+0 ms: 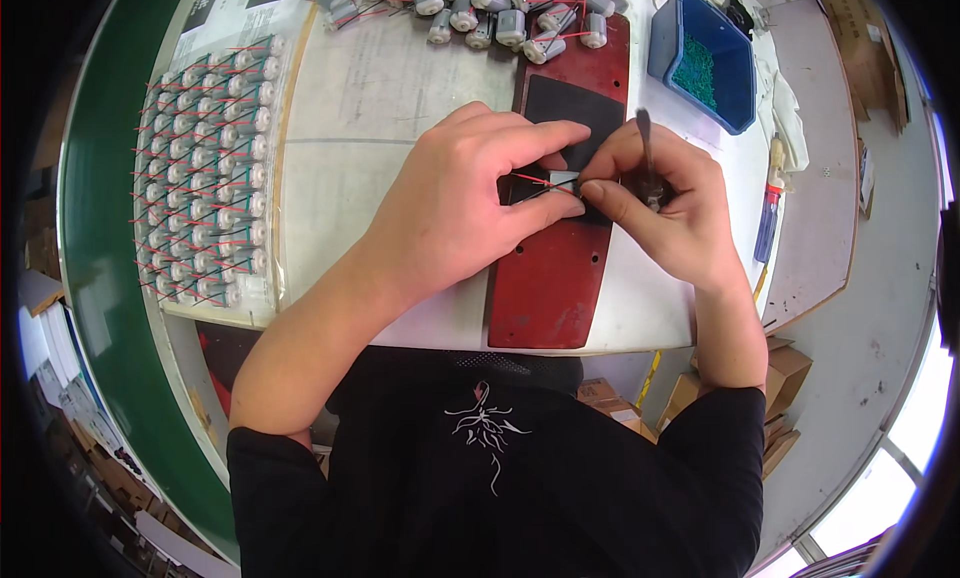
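A small electric motor [563,179] with a red and a dark wire lies between my hands, over the black pad [572,109] on a red board [543,293]. My left hand [465,183] is closed around the motor, its thumb and forefinger reaching to either side of it. At the motor's right end, the thumb and forefinger of my right hand [665,193] are pinched together; what lies between those tips is too small to make out. A slim dark tool [645,143] is tucked in the right hand, pointing away from me; its exact kind is unclear.
Grey motors [510,26] are heaped at the far side. Rows of motors with red and green wires [205,178] stand at the left. A blue bin [735,83] of small green pieces is at the far right, with a blue-handled tool [768,223] nearer.
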### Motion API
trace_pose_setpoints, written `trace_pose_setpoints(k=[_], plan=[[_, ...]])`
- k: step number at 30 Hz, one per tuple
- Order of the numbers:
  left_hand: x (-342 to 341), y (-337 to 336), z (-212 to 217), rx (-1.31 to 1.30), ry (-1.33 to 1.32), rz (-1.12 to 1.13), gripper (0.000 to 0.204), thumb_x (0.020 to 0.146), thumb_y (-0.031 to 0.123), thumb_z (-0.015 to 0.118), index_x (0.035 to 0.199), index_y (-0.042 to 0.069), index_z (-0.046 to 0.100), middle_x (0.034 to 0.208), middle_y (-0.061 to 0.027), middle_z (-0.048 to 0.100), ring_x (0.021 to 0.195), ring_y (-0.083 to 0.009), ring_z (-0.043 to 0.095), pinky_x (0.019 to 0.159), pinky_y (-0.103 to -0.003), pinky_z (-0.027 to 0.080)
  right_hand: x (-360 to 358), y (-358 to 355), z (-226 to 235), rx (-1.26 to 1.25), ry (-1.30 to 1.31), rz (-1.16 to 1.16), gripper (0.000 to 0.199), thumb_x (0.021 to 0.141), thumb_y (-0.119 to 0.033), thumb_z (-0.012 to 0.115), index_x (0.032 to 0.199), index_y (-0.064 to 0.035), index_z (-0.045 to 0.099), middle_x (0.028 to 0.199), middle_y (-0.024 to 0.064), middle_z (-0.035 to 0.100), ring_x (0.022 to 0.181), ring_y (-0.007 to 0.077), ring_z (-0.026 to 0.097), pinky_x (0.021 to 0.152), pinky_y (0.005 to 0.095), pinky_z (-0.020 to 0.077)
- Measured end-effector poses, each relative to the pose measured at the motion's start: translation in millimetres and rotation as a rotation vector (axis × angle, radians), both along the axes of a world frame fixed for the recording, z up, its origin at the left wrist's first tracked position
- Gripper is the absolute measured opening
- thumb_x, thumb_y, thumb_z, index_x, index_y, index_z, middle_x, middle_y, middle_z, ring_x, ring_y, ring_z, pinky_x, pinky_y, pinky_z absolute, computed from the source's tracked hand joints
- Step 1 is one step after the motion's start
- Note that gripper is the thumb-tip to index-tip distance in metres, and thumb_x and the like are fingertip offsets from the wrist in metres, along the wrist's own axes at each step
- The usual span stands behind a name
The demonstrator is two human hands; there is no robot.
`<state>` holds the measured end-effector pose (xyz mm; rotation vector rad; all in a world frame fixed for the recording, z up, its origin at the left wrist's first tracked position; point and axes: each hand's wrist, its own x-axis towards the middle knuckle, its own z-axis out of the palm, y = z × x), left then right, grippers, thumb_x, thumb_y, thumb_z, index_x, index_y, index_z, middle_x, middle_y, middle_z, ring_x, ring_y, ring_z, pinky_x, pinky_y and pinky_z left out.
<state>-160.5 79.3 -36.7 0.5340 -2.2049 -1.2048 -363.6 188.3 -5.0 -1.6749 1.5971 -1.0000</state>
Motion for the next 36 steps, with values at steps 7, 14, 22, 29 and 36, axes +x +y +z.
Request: trace_pose_setpoints(k=[7,14,22,29,36], plan=[[-0.7,1.4,-2.7,0.016,0.038,0.019,0.044,0.076,0.014,0.088,0.117,0.005,0.077,0.094,-0.0105,0.077,0.088,-0.0294,0.067,0.082,-0.039,0.055,4.1,-4.5,15.4,0.368,-0.085,-0.118,0.008,0.094,0.0,0.074,0.096,0.0011,0.067,0.082,-0.0023,0.063,0.072,0.0019,0.053,0.062,0.0205,0.0433],[0.4,0.9,-1.9,0.023,0.025,0.014,0.043,0.076,0.014,0.089,0.116,0.004,0.077,0.096,-0.0101,0.078,0.089,-0.0271,0.067,0.082,-0.037,0.056,2.6,-12.0,20.0,0.404,-0.039,-0.091,0.009,0.094,-0.002,0.076,0.098,0.0009,0.068,0.081,-0.0026,0.064,0.07,0.001,0.054,0.06,0.0195,0.0429],[0.6,1.1,0.5,-0.001,-0.006,0.021,0.044,0.076,0.012,0.091,0.117,0.004,0.078,0.099,-0.009,0.079,0.091,-0.0223,0.069,0.081,-0.034,0.057,1.7,-3.5,9.7,0.221,-0.037,-0.06,0.013,0.089,0.002,0.079,0.101,0.0005,0.074,0.09,0.0009,0.068,0.07,0.0041,0.057,0.057,0.0208,0.0439],[1.6,0.7,-1.6,-0.096,-0.032,0.016,0.043,0.075,0.012,0.091,0.116,0.005,0.078,0.098,-0.0079,0.079,0.089,-0.0232,0.068,0.08,-0.035,0.057,2.7,2.1,-2.7,0.038,0.016,-0.034,0.011,0.087,0.001,0.078,0.098,-0.0009,0.076,0.089,0.0051,0.066,0.071,0.0113,0.058,0.061,0.0261,0.0452],[3.2,0.8,0.8,-0.065,-0.03,0.004,0.048,0.074,0.012,0.092,0.119,0.006,0.077,0.099,-0.0068,0.079,0.095,-0.0234,0.068,0.083,-0.035,0.056,-0.6,1.7,7.0,0.232,-0.152,-0.202,0.018,0.085,-0.002,0.081,0.102,-0.0003,0.074,0.09,0.0033,0.067,0.07,0.0096,0.056,0.06,0.0242,0.0423]])
